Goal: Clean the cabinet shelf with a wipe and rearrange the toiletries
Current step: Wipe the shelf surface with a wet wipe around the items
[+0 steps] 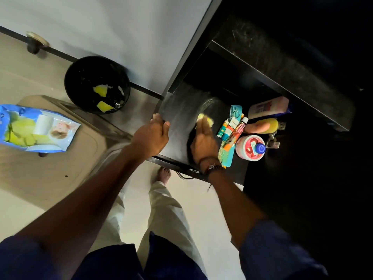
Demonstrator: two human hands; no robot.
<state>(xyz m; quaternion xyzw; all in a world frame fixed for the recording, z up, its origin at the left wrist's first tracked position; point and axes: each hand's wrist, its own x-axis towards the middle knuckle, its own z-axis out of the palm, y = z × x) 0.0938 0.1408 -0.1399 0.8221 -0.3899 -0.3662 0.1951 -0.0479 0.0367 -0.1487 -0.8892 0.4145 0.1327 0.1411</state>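
Right hand [203, 142], fingers [204, 127] apparently flat, presses the wipe [204, 118] on the shelf [179, 110]; left hand [153, 136] grips its edge. Wipe: likely soft, limp; best pinned flat, not pinched.

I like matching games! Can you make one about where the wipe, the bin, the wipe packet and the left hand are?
Things:
1 wipe
2 bin
3 wipe packet
4 left hand

Places:
A on the floor
B under the right hand
C on the beige surface, far left
D gripping the shelf edge

Pairs: 1-B, 2-A, 3-C, 4-D
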